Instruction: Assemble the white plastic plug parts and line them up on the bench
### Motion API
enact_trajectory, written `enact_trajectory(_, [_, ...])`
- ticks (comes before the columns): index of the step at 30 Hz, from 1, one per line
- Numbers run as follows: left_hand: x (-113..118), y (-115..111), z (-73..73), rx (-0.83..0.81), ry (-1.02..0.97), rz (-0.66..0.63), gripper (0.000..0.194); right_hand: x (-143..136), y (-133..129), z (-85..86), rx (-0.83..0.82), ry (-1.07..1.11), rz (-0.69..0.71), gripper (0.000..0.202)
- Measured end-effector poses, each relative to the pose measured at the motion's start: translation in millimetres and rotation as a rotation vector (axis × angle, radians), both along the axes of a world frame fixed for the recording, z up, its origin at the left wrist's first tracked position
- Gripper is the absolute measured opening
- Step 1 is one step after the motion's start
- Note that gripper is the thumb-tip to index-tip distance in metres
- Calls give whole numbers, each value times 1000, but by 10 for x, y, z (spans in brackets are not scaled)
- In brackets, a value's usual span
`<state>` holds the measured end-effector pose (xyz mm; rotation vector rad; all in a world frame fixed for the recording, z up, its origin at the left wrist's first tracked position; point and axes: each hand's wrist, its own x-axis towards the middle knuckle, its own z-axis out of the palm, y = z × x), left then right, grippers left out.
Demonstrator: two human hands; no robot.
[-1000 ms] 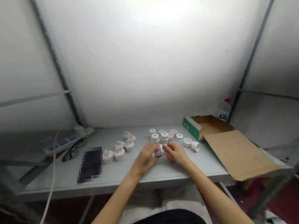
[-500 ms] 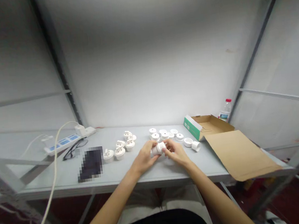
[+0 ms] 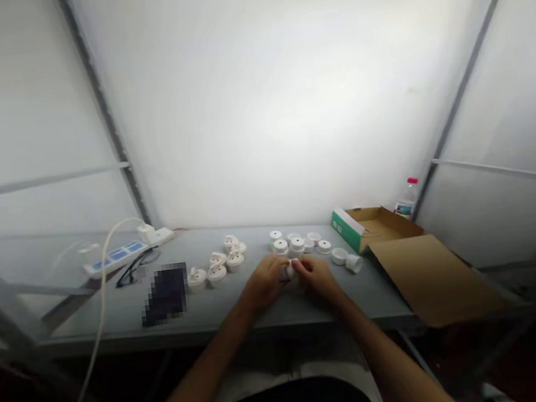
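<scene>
Near the front middle of the table, a small white cylindrical plastic part (image 3: 289,271) is held between my two hands, mostly covered by fingers. My left hand (image 3: 264,283) is closed around its left side. On the other side, my right hand (image 3: 316,277) pinches it with thumb and fingers. Just beyond the hands stand several white round caps (image 3: 297,244), some with a dark hole in the top. Two open white cups (image 3: 353,263) lie to the right of my right hand, one tipped on its side. Left of my hands sits a group of white round fittings (image 3: 217,273) with raised tabs.
An open cardboard box (image 3: 346,232) with a green side is at the right, its brown flap (image 3: 434,279) over the table's front edge. Behind it stands a bottle (image 3: 407,198). Glasses (image 3: 135,268), a power strip (image 3: 119,256) with a white cable and a pixelated dark patch (image 3: 167,293) are at left.
My hands have closed in more around the white part, which now shows less and looks more upright. The wall is brighter and the foreground darker. The other parts stay in place.
</scene>
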<state>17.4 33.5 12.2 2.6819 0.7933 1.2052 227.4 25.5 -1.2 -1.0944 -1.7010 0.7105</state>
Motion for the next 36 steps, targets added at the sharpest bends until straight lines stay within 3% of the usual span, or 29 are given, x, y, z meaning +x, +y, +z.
enact_trajectory(2, [5,-22,27,28,-18,26,38,-4,17,-5,52,-1,-23,41])
enact_trajectory(4, [10,-44,51,67,-29,142,39,8,35,-11,119,-7,-64,35])
enact_trajectory(7, [6,-53,55,124,-97,492,30,56,66,-35,208,-32,-149,39])
enact_trajectory(10, [-19,-28,15,144,-185,761,38,106,104,-93,234,-53,-220,42])
enact_trajectory(16, [-28,-1,-42,22,11,927,46,119,166,-195,191,-72,-310,52])
enact_trajectory(19, [-12,10,-19,9,36,804,42,132,138,-156,185,-120,-390,49])
enact_trajectory(24, [6,26,24,-35,-31,256,29,173,40,-73,109,-259,-634,48])
enact_trajectory(26, [17,13,37,-36,-20,147,29,184,21,-72,28,-358,-708,49])
enact_trajectory(28, [24,0,41,-15,-1,132,34,193,21,-91,-27,-415,-734,49])
enact_trajectory(33, [10,35,-33,-21,55,229,65,218,47,-165,-10,-419,-680,40])
enact_trajectory(36, [0,82,-104,-73,97,265,57,215,53,-167,84,-381,-601,33])
